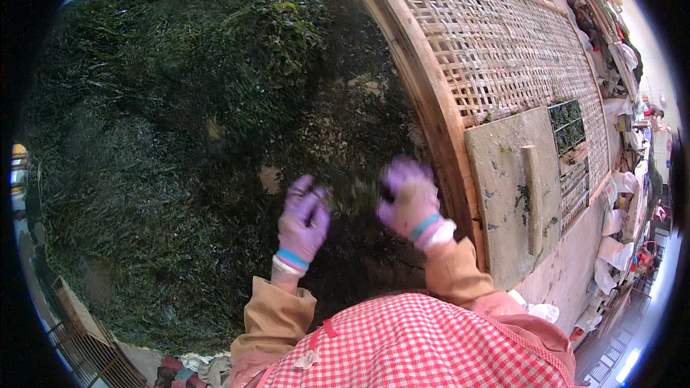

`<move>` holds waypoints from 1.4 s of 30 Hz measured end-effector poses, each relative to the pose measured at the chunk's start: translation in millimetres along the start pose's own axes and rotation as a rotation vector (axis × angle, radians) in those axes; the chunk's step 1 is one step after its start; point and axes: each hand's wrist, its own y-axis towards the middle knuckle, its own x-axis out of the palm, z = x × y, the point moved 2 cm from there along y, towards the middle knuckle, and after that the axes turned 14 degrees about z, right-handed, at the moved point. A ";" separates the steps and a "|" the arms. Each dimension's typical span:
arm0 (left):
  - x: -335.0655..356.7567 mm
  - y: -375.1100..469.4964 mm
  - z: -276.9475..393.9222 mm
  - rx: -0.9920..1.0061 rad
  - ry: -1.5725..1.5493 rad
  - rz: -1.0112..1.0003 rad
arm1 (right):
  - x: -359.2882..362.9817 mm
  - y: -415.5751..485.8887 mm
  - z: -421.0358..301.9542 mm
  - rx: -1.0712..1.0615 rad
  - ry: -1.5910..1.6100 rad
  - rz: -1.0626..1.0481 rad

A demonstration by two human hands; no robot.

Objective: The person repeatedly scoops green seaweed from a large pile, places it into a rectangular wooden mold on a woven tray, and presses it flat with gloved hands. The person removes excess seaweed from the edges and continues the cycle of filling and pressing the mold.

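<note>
A broad, wet heap of dark green seaweed (pixel 161 134) lies before me, with small pale bare patches showing. My left hand (pixel 304 221), in a purple glove with a blue band at the wrist, hangs over the thinner dark layer with its fingers bent. Whether strands are pinched in it is not clear. Farther right, my right hand (pixel 407 194) wears the same kind of glove, blurred by motion, near the wooden edge; its fingertips cannot be made out. Between the two hands some greenish strands (pixel 356 194) show as a blur.
On the right, a wooden beam (pixel 431 86) borders a woven bamboo lattice (pixel 496 43). A grey board (pixel 506 194) with a raised bar rests beside it. Next to that is a divided frame (pixel 567 129) with seaweed in one part. White sacks (pixel 614 253) line the far right.
</note>
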 end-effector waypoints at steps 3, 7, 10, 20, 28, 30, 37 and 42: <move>-6.0 47.1 -14.2 -0.247 0.024 0.233 | 4.2 92.1 5.8 0.047 0.262 0.529; 23.4 88.7 -55.7 -0.362 -0.069 0.210 | 92.9 194.5 7.8 0.103 0.750 0.184; 39.1 89.8 -63.6 -0.415 -0.160 0.251 | 129.4 175.6 -26.8 -0.154 0.795 -0.072; -24.5 61.2 37.3 -0.877 -1.360 0.125 | -15.7 75.3 -58.8 0.098 1.687 -0.444; -29.0 28.8 5.8 -0.388 -0.626 0.119 | 6.8 9.0 30.6 0.322 1.164 0.007; -33.4 12.3 -9.5 -0.490 -0.383 0.132 | 18.1 -37.3 64.3 0.393 0.767 0.138; 29.9 -19.0 -55.5 -0.612 -0.267 0.059 | 105.5 -21.1 16.8 0.756 0.469 -0.068; 34.0 -22.3 -19.3 -0.461 -0.349 0.074 | 90.2 77.1 19.8 0.362 0.616 0.201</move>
